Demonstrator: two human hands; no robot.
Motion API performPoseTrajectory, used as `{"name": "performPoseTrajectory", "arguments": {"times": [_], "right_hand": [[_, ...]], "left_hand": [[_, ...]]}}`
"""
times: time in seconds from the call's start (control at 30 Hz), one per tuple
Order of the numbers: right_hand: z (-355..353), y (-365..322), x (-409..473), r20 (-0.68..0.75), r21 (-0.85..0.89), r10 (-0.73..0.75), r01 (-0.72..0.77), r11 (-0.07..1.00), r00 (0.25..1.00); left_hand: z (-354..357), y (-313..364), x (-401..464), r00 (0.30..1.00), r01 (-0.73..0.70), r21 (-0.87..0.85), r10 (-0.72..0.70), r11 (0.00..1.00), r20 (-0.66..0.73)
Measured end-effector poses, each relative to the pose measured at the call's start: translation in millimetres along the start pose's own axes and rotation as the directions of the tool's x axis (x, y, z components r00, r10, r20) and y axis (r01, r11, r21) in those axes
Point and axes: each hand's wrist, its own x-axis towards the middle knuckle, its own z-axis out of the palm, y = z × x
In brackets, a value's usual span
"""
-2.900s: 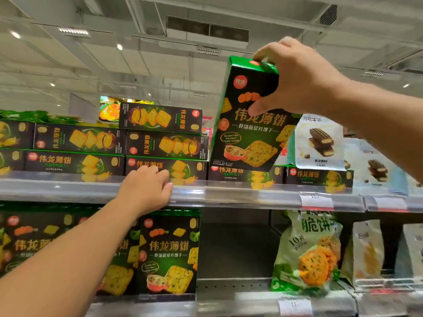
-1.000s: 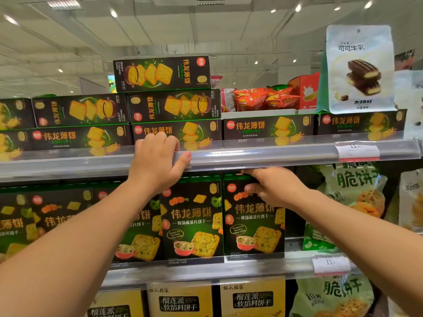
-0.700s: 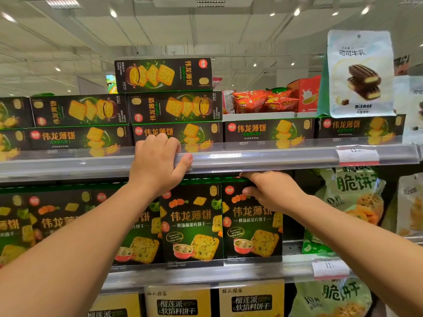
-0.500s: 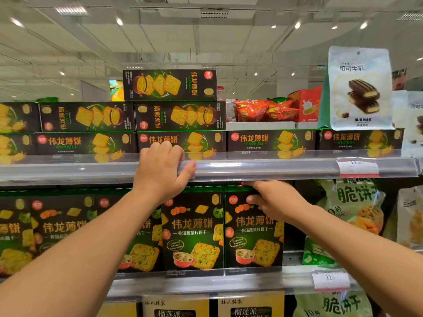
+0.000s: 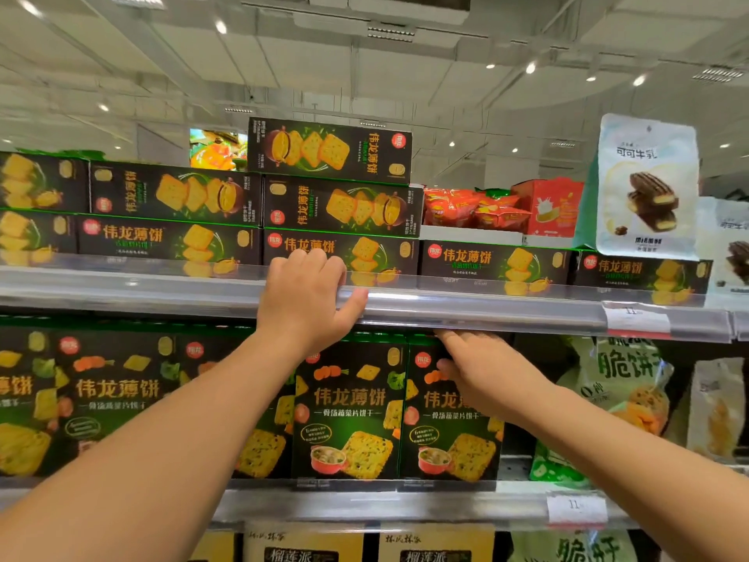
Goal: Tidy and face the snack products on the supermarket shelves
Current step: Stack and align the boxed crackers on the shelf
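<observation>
Head view, change: against the frame half a second earlier, the shelves are seen lower in the picture; both hands are kept where they were.
Head view, left hand: the left hand (image 5: 306,306) is laid over the front rail of the upper shelf (image 5: 486,308), its fingers (image 5: 302,261) curled over the rail's top edge and the thumb spread along the rail to the right.
Head view, right hand: the right hand (image 5: 482,369) is reached in under that rail, its fingers curled over the top of the rightmost upright cracker box (image 5: 450,436), the thumb pressed on the box front.
Head view, box position: the gripped box is stood on the middle shelf (image 5: 405,505), touching the neighbouring cracker box (image 5: 348,415) on its left.
Head view, surroundings: flat cracker boxes (image 5: 336,204) are stacked on the upper shelf; a green biscuit bag (image 5: 616,399) is seen to the right of the gripped box.
</observation>
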Motion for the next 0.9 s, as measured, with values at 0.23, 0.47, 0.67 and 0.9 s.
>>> {"name": "performPoseTrajectory", "arguments": {"times": [0.23, 0.47, 0.67, 0.9], "right_hand": [[-80, -45, 26, -0.15, -0.022, -0.037, 0.034, 0.999, 0.988], [-155, -35, 168, -0.377, 0.442, 0.357, -0.172, 0.88, 0.855], [-146, -33, 206, 0.048, 0.766, 0.449, -0.321, 0.557, 0.892], [-160, -24, 191, -0.115, 0.883, 0.368, -0.075, 0.463, 0.923]], "left_hand": [[-7, -16, 26, 0.983, -0.141, -0.03, 0.144, 0.99, 0.114], [2, -24, 38, 0.987, -0.135, -0.101, 0.143, 0.986, 0.074], [0, -28, 31, 0.989, -0.129, -0.186, 0.14, 0.974, 0.046], [1, -30, 29, 0.988, -0.153, -0.204, 0.156, 0.967, -0.002]]}}
